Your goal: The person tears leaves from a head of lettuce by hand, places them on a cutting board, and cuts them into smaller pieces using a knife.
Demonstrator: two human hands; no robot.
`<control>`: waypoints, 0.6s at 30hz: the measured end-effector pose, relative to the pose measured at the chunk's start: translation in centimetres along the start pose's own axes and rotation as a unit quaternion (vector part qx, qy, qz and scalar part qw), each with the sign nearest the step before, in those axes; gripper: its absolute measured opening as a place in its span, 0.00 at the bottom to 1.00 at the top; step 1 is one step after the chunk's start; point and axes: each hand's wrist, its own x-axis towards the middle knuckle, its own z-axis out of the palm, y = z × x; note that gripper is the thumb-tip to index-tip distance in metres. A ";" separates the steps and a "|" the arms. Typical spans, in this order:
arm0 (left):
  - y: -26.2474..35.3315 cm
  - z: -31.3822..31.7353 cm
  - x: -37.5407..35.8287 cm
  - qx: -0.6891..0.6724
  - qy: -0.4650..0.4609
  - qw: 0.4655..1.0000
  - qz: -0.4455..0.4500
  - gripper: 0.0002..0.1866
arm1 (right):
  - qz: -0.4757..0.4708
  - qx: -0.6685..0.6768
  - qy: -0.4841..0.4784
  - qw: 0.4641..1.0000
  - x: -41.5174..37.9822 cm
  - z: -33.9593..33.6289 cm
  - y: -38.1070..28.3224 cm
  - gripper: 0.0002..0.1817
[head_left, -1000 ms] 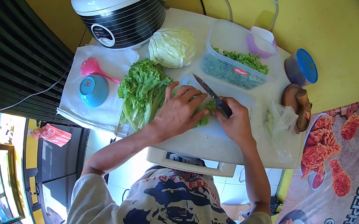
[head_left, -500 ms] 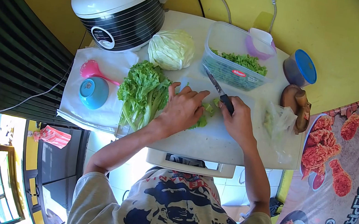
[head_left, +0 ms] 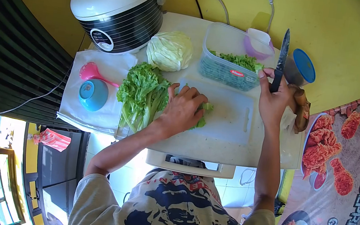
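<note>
Knife (head_left: 283, 53) beside red-labelled container (head_left: 229, 66)

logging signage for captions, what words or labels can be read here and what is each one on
"AYAM GEPREK NAMPOL": banner at right, with fried chicken pictures.
Red label on the tub: too small to read.
Round badge on the rice cooker: too small.
Red print on the shirt: warped, unreadable.

The left hand (head_left: 184, 108) covers most of the cut lettuce (head_left: 204, 114) beneath it; the knife (head_left: 281, 59) handle is buried in the right hand (head_left: 274, 101); the wooden object (head_left: 302, 113) behind that hand cannot be identified.
</note>
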 end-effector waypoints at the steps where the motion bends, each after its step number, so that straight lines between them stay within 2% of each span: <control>1: 0.0 0.0 0.1 -0.004 0.001 1.000 0.000 0.13 | -0.003 -0.025 -0.001 1.000 0.5 -0.1 0.4 0.08; 3: -0.1 0.2 0.1 -0.014 0.003 1.000 -0.003 0.12 | -0.008 -0.076 -0.005 0.997 0.8 -0.3 1.3 0.08; 6: 0.0 0.1 0.2 -0.003 -0.003 1.000 -0.012 0.11 | -0.134 -0.079 0.045 0.987 0.0 0.3 1.4 0.09; 9: -0.2 0.4 -0.1 0.004 0.017 1.000 0.005 0.10 | -0.003 -0.037 -0.048 0.998 -4.5 -0.4 -1.8 0.10; 11: -0.3 0.7 -0.1 0.005 0.027 1.000 0.001 0.10 | 0.110 0.003 -0.156 0.982 -8.0 -1.1 -2.6 0.11; 13: -0.4 1.0 -0.2 0.001 0.046 0.999 -0.005 0.09 | 0.092 -0.029 -0.224 0.970 -10.6 -1.2 -3.0 0.13; 18: -0.8 1.8 0.1 0.007 0.120 0.992 0.021 0.07 | 0.062 -0.053 -0.255 0.963 -13.7 -1.7 -3.5 0.23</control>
